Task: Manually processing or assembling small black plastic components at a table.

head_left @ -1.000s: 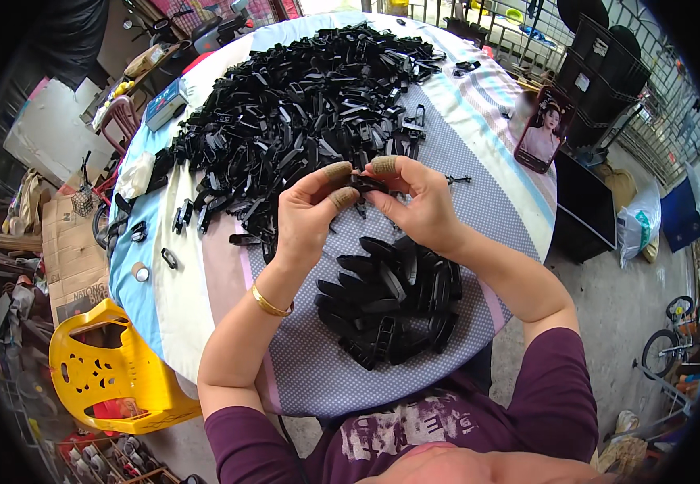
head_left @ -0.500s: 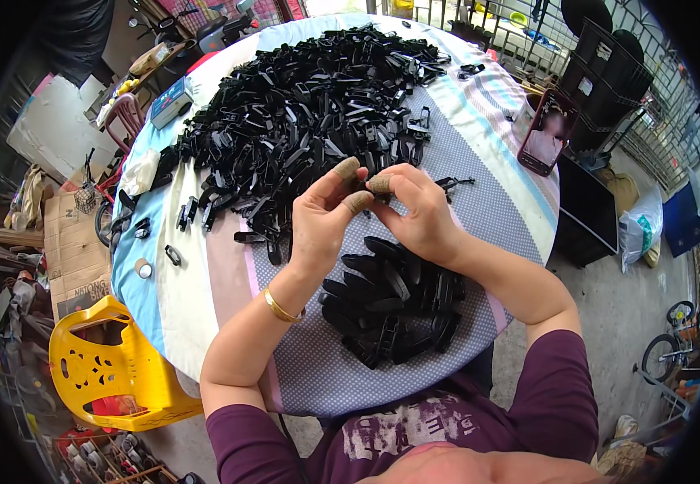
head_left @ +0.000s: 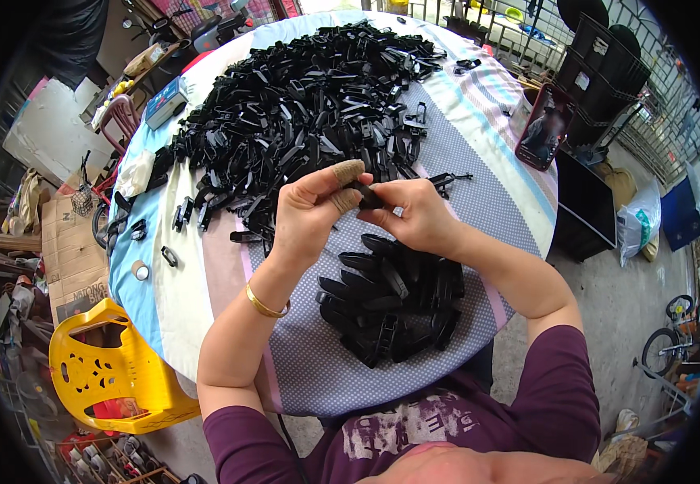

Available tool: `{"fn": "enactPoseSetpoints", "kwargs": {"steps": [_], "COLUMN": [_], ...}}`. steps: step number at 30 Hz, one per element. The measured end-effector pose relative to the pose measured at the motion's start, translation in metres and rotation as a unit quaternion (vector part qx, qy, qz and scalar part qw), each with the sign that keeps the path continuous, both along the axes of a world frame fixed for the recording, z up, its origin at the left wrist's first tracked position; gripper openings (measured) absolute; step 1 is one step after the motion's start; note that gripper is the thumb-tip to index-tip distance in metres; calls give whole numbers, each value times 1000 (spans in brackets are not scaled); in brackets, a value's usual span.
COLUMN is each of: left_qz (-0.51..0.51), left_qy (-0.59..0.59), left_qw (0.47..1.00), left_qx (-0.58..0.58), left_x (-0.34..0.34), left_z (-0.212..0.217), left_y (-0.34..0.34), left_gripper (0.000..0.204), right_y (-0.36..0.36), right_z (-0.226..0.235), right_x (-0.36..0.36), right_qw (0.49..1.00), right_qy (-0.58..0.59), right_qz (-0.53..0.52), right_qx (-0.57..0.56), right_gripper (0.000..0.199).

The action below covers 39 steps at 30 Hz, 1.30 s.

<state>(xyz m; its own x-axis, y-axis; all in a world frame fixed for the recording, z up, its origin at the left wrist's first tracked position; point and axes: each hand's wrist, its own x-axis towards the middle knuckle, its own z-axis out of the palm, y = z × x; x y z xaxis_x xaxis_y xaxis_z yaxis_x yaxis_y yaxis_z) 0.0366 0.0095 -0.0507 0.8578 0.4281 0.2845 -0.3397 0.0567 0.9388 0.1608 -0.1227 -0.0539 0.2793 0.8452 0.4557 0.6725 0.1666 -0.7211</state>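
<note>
Both my hands meet above the round table, pinching one small black plastic clip-like piece (head_left: 369,197) between them. Its exact form is partly hidden by my fingers. My left hand (head_left: 306,214), with tan wraps on thumb and forefinger, grips it from the left. From the right, the fingertips of my right hand (head_left: 418,214) close on the same piece. A large heap of loose black plastic clip parts (head_left: 302,105) lies just beyond my hands. Nearer my body sits a smaller pile of black clips (head_left: 390,298), several of them lying side by side.
A patterned cloth (head_left: 326,379) covers the table. A phone (head_left: 545,127) stands at the right edge; a blue box (head_left: 164,102) and a small round container (head_left: 140,270) are on the left. A yellow chair (head_left: 116,371) is at the left; black crates (head_left: 604,73) stand at the right.
The black piece now shows between my fingertips, where my hands hid most of it before. My left hand has shifted slightly left, and my right fingers have dropped a little and curled.
</note>
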Motion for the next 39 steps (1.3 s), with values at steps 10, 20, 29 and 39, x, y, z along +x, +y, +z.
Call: {"fn": "enactPoseSetpoints", "kwargs": {"steps": [10, 20, 29, 39], "left_qz": [-139, 41, 181, 20], "left_qy": [139, 170, 223, 127], "left_qw": [878, 833, 656, 985], "left_qx": [437, 525, 698, -116], "left_x": [-4, 115, 162, 73], "left_z": [29, -14, -42, -4], "left_y": [-38, -16, -26, 26], "left_gripper": [38, 18, 14, 31], "right_y": [-26, -15, 4, 11], "right_z": [3, -20, -35, -14], "right_x": [118, 127, 124, 68], "right_qw": [954, 929, 962, 905], "right_qy": [-193, -195, -68, 397], "right_qz": [7, -164, -251, -14], "right_qx": [-231, -269, 88, 155], "right_gripper": [31, 23, 28, 17]}}
